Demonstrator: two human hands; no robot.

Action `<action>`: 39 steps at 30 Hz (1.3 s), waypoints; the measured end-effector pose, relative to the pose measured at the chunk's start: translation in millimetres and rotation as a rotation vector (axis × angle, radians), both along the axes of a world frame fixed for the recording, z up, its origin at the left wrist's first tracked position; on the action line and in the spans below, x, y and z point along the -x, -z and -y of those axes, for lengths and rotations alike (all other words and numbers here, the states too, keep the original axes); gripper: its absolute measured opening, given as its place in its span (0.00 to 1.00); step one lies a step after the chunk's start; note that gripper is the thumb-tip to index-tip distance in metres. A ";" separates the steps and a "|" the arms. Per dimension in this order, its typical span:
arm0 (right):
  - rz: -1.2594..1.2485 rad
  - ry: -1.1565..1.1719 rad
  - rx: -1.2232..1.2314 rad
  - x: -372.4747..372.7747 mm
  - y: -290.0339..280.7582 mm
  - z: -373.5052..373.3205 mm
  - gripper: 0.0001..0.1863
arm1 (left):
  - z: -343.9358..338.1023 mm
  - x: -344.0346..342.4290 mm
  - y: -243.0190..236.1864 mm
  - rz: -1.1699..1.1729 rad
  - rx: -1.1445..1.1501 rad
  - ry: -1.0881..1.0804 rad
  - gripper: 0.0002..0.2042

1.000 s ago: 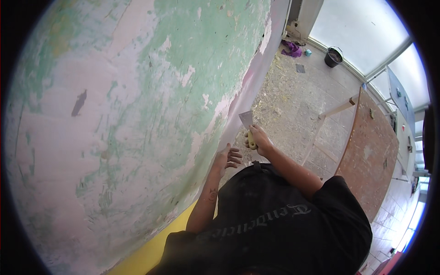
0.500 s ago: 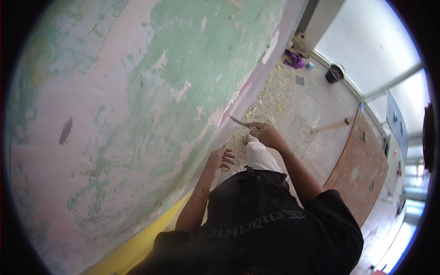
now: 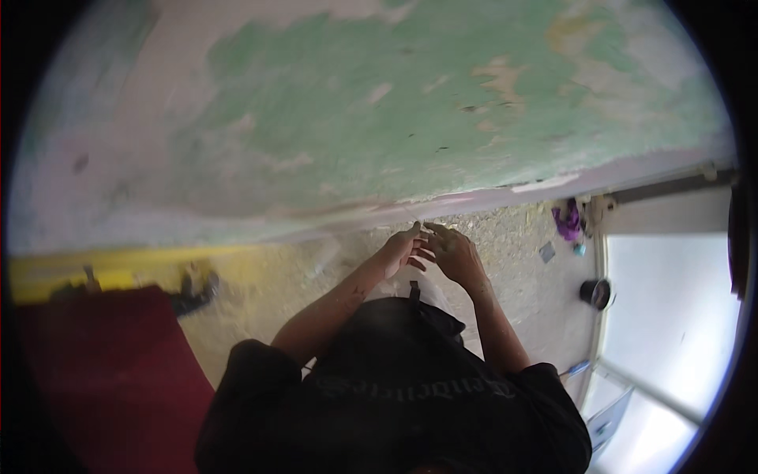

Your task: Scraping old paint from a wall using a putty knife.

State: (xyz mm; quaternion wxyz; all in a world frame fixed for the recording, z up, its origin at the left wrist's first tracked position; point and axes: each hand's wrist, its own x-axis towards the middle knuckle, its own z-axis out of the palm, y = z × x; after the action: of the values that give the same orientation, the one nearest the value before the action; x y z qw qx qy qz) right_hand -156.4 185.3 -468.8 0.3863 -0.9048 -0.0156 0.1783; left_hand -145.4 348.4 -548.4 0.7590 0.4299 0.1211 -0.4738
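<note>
My right hand (image 3: 452, 254) is closed on a putty knife (image 3: 414, 216), seen almost edge-on as a thin pale line near the foot of the wall; its handle is hidden by my fingers. Right beside it is my left hand (image 3: 405, 250), fingers apart and loosely bent, nearly touching the right; I cannot tell if they meet. Both are in front of the patchy green and pale-pink wall (image 3: 379, 110), whose flaking lower edge meets a pale band. Below them, gritty debris (image 3: 505, 245) covers the floor around my light trousers.
At the lower left lies a large dark red surface (image 3: 103, 371), with dark objects behind it and a yellow wall strip (image 3: 134, 265). At the right are a purple cloth (image 3: 568, 223), a grey square (image 3: 547, 253), a black bucket (image 3: 596, 294) and white frosted panels (image 3: 663, 308).
My view has swung so the wall now runs across the top and the red surface appears at left. My hands have come together, and the knife is turned edge-on.
</note>
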 end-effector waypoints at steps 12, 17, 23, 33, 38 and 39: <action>0.028 -0.198 0.024 -10.4 -2.9 30.5 0.18 | 49.9 14.7 24.9 -0.053 0.475 -0.449 0.27; -0.192 -0.143 -0.280 -22.7 -5.2 37.4 0.18 | 91.1 15.9 18.0 0.033 0.495 -0.609 0.24; 0.023 -0.597 0.122 -62.1 21.5 58.0 0.22 | 135.9 2.3 32.2 0.061 0.499 -0.915 0.24; -0.012 -0.760 -0.007 -95.7 -0.9 107.2 0.24 | 205.5 -31.8 9.4 0.076 0.838 -1.268 0.28; 0.158 -0.894 0.057 -94.0 4.8 103.0 0.24 | 213.4 -37.8 20.3 0.058 0.758 -1.377 0.28; 0.164 -0.908 0.060 -91.9 7.8 100.5 0.24 | 211.9 -37.8 18.2 0.016 0.730 -1.423 0.28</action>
State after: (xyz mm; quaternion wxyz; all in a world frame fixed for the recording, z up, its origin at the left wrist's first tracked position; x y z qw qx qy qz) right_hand -64.5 84.8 -476.6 0.2400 -0.8283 -0.4358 0.2578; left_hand -107.5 136.4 -566.6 0.9728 -0.0230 0.1983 0.1177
